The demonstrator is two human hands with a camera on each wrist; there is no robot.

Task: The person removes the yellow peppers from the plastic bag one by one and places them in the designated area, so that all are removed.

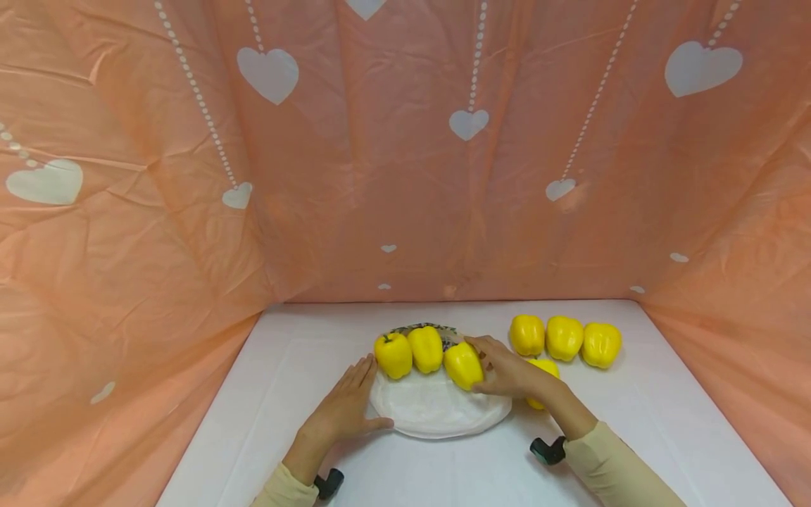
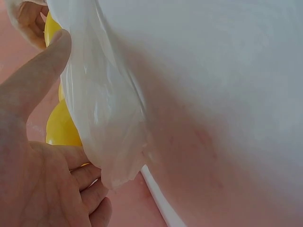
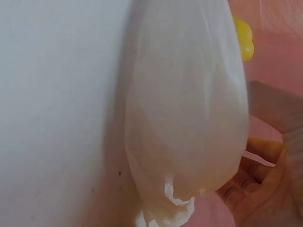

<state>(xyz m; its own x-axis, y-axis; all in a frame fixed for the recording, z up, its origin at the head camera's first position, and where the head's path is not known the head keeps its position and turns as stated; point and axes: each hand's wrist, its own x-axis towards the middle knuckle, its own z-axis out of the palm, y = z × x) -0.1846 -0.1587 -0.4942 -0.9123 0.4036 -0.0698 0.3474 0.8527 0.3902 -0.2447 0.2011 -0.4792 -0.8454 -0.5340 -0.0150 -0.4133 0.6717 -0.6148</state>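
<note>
A rounded thing wrapped in thin whitish plastic (image 1: 443, 412) lies on the table, with a dark patterned strip (image 1: 423, 327) showing at its far edge. Two yellow bell peppers (image 1: 393, 355) (image 1: 426, 350) sit side by side on its far left part. To their right is another yellow bell pepper (image 1: 463, 366), which my right hand (image 1: 510, 370) holds from the right side between thumb and fingers. My left hand (image 1: 345, 408) rests with fairly straight fingers against the wrapping's left edge. In the left wrist view the crumpled plastic (image 2: 102, 104) hides part of the peppers behind it.
Three yellow bell peppers (image 1: 527, 334) (image 1: 564, 338) (image 1: 601, 345) stand in a row at the back right of the white table (image 1: 253, 422). One more yellow pepper (image 1: 545, 366) is partly hidden behind my right wrist. An orange curtain with hearts (image 1: 405, 176) encloses the table.
</note>
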